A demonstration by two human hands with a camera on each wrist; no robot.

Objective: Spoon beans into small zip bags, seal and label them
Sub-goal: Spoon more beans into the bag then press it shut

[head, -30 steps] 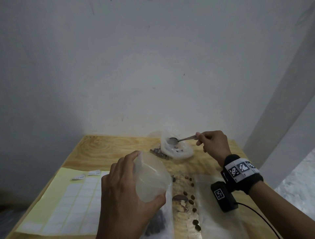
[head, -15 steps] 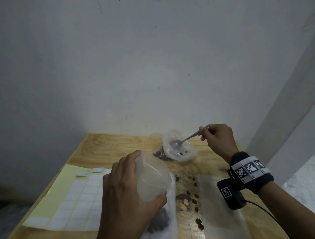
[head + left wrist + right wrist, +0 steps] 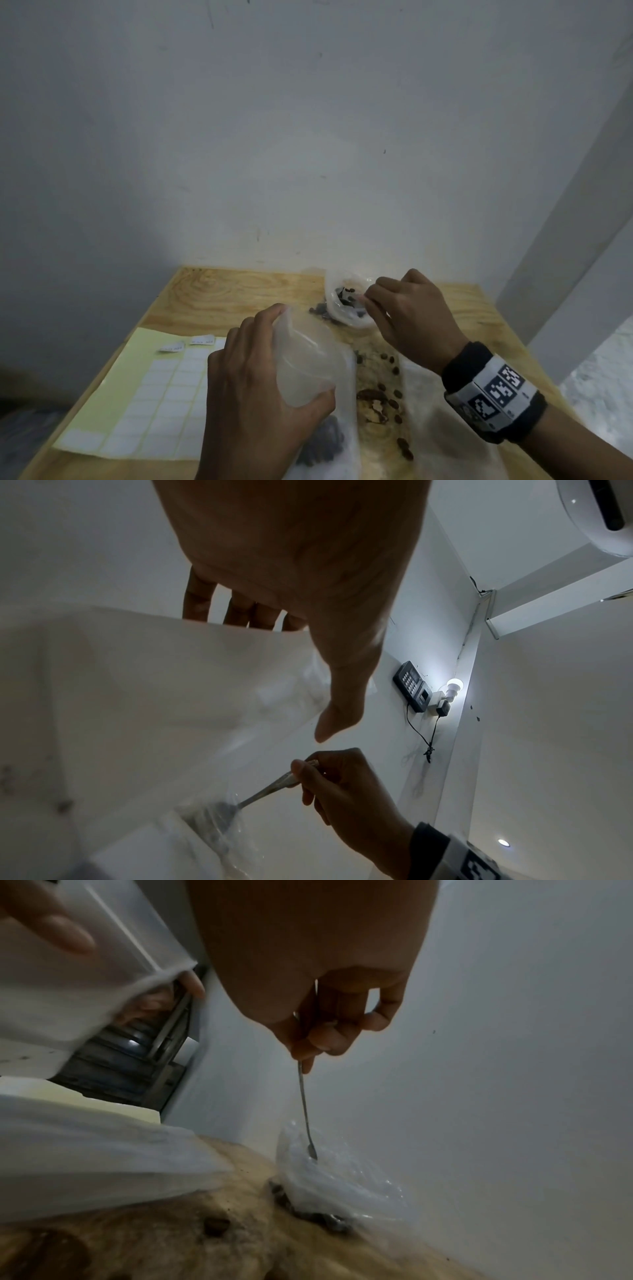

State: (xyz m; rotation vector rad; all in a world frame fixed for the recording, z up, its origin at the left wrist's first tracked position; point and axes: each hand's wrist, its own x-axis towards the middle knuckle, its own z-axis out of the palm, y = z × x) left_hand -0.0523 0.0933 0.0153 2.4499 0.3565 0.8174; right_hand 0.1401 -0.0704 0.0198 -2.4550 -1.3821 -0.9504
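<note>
My left hand holds a small clear zip bag with its mouth held wide, thumb below and fingers above; the same bag fills the left wrist view. My right hand pinches a thin metal spoon by its handle. The spoon's bowl is down inside the crumpled clear bag of dark beans at the back of the wooden table. In the left wrist view the spoon enters that bag from the right.
A yellow-backed sheet of white labels lies at the left, with two loose labels at its top. Loose beans are scattered between flat clear bags on the table. A bag with dark beans lies under my left hand.
My right hand has dropped and tipped the spoon steeply down into the bean bag; earlier the spoon lay flatter above it. The left hand has kept the zip bag open in place.
</note>
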